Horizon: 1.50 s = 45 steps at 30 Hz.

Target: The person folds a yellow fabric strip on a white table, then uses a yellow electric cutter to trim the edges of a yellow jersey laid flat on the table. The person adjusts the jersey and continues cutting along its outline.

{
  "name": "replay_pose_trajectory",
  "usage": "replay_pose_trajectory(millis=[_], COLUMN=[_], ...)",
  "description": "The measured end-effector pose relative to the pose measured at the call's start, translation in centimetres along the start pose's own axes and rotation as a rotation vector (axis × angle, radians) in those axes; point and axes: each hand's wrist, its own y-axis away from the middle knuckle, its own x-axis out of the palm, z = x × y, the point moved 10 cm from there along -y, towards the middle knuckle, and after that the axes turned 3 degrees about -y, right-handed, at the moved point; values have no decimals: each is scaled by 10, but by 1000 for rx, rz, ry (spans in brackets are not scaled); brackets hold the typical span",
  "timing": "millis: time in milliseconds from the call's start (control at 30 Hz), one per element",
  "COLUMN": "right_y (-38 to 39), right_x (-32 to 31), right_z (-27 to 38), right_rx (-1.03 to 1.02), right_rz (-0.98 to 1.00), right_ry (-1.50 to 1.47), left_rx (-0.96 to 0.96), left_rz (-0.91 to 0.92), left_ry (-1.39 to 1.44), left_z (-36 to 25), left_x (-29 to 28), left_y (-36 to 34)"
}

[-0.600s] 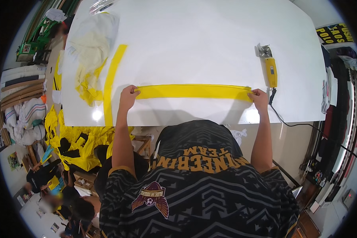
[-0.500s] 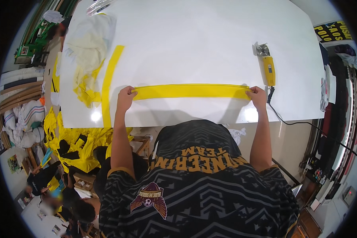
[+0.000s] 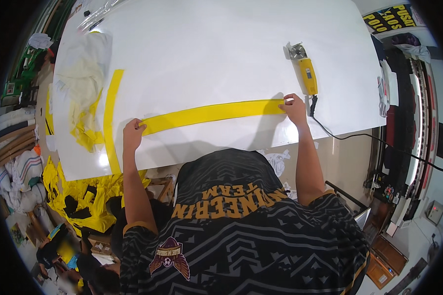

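Note:
On the white table (image 3: 202,54), a long yellow fabric strip (image 3: 211,110) lies crosswise near the front edge. My left hand (image 3: 135,132) pinches its left end, and my right hand (image 3: 293,107) grips the right end. Beyond my right hand rests a yellow electric rotary cutter (image 3: 306,73) with a metal head and a black cord. A second yellow strip (image 3: 111,118) lies lengthwise left of my left hand, beside a loose heap of white and yellow fabric (image 3: 79,73).
A large yellow fabric pile (image 3: 83,206) sits below the table at left, near other people (image 3: 88,265) at lower left. Rolls (image 3: 15,140) and sacks (image 3: 22,172) stand at left, papers (image 3: 389,88) at the right edge. The cord (image 3: 369,135) trails rightward.
The view has rotated and shifted, so table and strip now appear tilted, lower at the left. Both hands still grip the strip's ends, with little change relative to the table.

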Motion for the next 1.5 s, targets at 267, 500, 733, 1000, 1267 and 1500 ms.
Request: replay_pose_trajectory(millis=[267, 500, 733, 1000, 1267, 1500], right_y=[-5, 8, 11, 38, 173, 209], right_x=[-11, -23, -10, 65, 141, 171], right_z=[-8, 1, 47, 155, 346, 302], right_rx=[-100, -142, -159, -377, -687, -527], right_rz=[-132, -232, -192, 125, 761, 1372], right_ry=[102, 274, 202, -114, -425, 84], left_rx=[13, -31, -206, 63, 246, 230], left_rz=[-27, -189, -721, 37, 834, 911], left_ry=[60, 155, -453, 54, 640, 438], left_z=[11, 3, 59, -24, -256, -276], left_x=[-3, -25, -112, -78, -42, -59], left_y=[6, 3, -31, -45, 129, 170])
